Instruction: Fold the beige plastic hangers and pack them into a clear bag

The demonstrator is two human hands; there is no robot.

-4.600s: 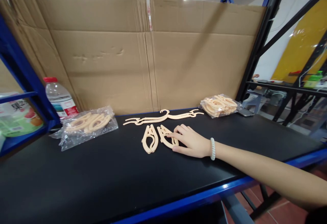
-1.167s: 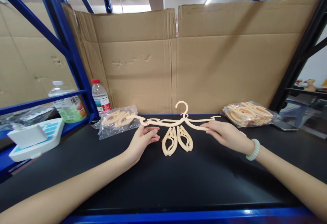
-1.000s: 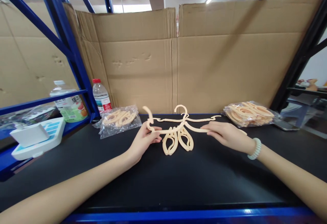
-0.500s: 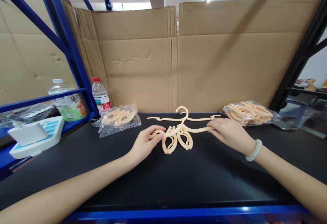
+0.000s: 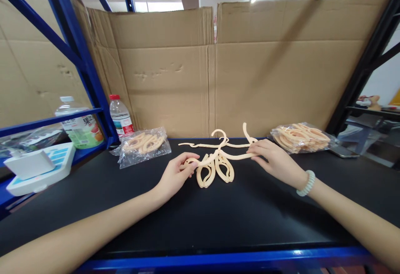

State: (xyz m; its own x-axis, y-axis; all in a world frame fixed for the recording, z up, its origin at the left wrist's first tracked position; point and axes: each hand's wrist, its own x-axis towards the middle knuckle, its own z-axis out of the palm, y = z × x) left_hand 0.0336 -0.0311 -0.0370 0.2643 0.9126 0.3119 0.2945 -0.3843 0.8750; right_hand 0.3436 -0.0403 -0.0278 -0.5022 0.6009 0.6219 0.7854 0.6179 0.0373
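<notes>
A cream folding clothes hanger (image 5: pixel 234 156) is held up between my two hands, its hook at the top. My left hand (image 5: pixel 176 175) pinches its left end. The fingers of my right hand (image 5: pixel 276 161) close on its right end. Just behind those fingers a short cream hanger arm (image 5: pixel 246 132) stands up; which hanger it belongs to I cannot tell. A second, spread hanger (image 5: pixel 204 145) lies behind, its right end partly hidden. Two looped, folded cream pieces (image 5: pixel 205 178) lie on the black tabletop (image 5: pixel 218 220) just in front.
At the left lies a clear bag of cream hangers (image 5: pixel 143 145), with a red-capped bottle (image 5: pixel 121 115) behind it. Another bag (image 5: pixel 301 136) lies back right, beside a phone (image 5: pixel 343 152). Cardboard (image 5: pixel 165 90) walls the back. A white-and-blue device (image 5: pixel 40 170) sits far left.
The short hanger arm by my right fingers now points upward; before, no upright piece showed there. My right hand has shifted slightly left. My left hand keeps its grip.
</notes>
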